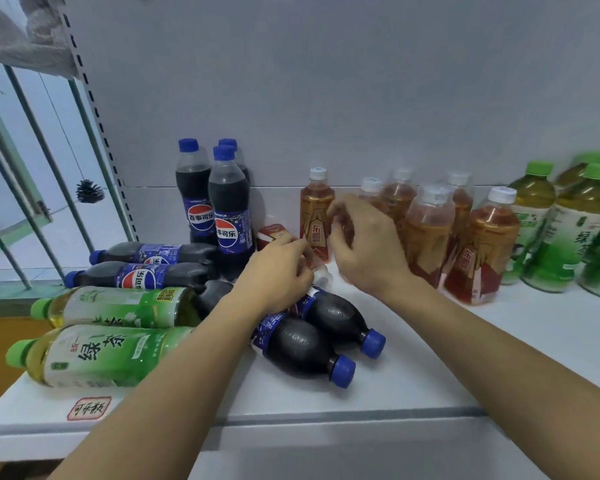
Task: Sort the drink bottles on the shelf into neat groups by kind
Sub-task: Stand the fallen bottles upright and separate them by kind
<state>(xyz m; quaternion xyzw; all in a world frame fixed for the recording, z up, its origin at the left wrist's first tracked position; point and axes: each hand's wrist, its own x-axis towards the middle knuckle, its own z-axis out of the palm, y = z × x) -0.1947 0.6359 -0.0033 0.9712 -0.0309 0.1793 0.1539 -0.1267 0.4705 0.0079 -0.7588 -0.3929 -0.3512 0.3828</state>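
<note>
My left hand (278,268) grips a lying amber energy-drink bottle (270,233); its white cap pokes out beside my fingers. My right hand (364,244) hovers blurred just right of an upright amber bottle (313,216), fingers loosely curled, nothing visibly in it. Several more amber bottles (426,233) stand behind that hand. Three cola bottles (227,202) stand at the back left. Two colas (142,275) lie at the left, two more (305,351) lie under my left wrist. Two green-tea bottles (101,355) lie at the front left; upright green teas (572,230) stand far right.
The white shelf (430,358) has a bare patch at front right. A slotted upright post (94,109) bounds the left end, with window bars beyond it. A red stamped label (89,408) sits on the front left edge. The back panel is plain grey.
</note>
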